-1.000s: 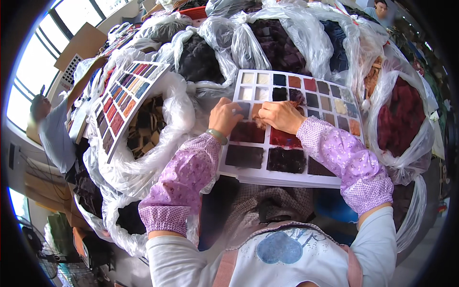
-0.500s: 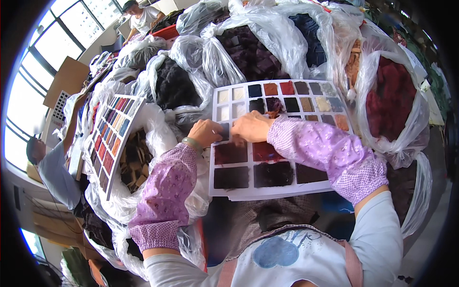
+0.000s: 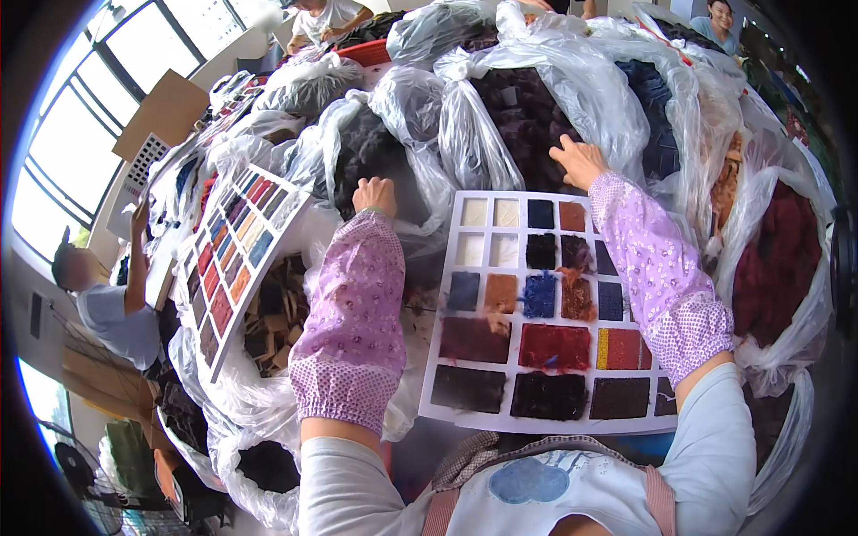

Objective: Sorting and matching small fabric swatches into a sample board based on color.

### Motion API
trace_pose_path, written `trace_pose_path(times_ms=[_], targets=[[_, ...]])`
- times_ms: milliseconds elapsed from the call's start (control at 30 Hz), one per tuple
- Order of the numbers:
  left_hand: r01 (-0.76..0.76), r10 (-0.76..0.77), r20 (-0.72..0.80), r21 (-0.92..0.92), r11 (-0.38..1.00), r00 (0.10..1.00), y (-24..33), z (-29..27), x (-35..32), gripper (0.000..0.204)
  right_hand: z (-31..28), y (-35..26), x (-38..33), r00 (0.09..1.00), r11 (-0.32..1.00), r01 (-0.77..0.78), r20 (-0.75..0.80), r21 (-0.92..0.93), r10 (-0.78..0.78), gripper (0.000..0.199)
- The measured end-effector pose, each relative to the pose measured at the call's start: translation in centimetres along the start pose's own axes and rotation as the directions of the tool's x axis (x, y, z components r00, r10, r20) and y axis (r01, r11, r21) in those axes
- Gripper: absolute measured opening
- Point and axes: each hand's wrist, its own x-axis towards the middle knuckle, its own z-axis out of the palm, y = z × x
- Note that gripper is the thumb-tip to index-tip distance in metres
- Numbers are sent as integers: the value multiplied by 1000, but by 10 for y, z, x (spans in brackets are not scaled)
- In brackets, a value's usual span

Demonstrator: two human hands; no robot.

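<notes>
A white board [image 3: 545,425] set with rows of coloured fuzzy swatches lies before me. My left hand [image 3: 374,195] is curled just beyond its upper left corner, at a plastic bag of black fluffy material [image 3: 365,154]; its fingertips are hidden, so what it holds, if anything, does not show. My right hand [image 3: 579,163] reaches past the board's far edge with thumb and forefinger apart, beside a bag of dark purple pieces [image 3: 523,112]. Nothing shows in its fingers. A blue-grey swatch [image 3: 464,291] sits in the board's left column.
Another swatch board [image 3: 284,217] leans at the left, above a bag of brown pieces [image 3: 273,308]. Plastic bags crowd the far side; one at the right holds dark red material [image 3: 776,268]. A person [image 3: 112,308] stands at the left, with others at the back.
Both hands have left the swatches and moved away from me, the right one farther out. The blue-grey swatch shows uncovered. My view has shifted, so the board appears lower and more to the right.
</notes>
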Motion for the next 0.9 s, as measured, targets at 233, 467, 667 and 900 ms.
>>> trace_pose_path(times_ms=[233, 467, 667, 900], targets=[[28, -21, -28, 264, 964, 999, 12, 7, 19, 16, -17, 46, -3, 953, 954, -100, -247, 283, 173, 24], [-57, 65, -24, 265, 963, 998, -13, -9, 2, 10, 5, 45, -2, 930, 779, -222, -113, 587, 350, 17], [-191, 178, -245, -32, 981, 953, -7, -28, -6, 29, 6, 46, -23, 876, 734, -361, -62, 575, 479, 17], [-157, 110, -319, -124, 980, 941, -29, -52, -16, 32, -4, 23, -13, 890, 876, -360, -161, 322, 426, 12]])
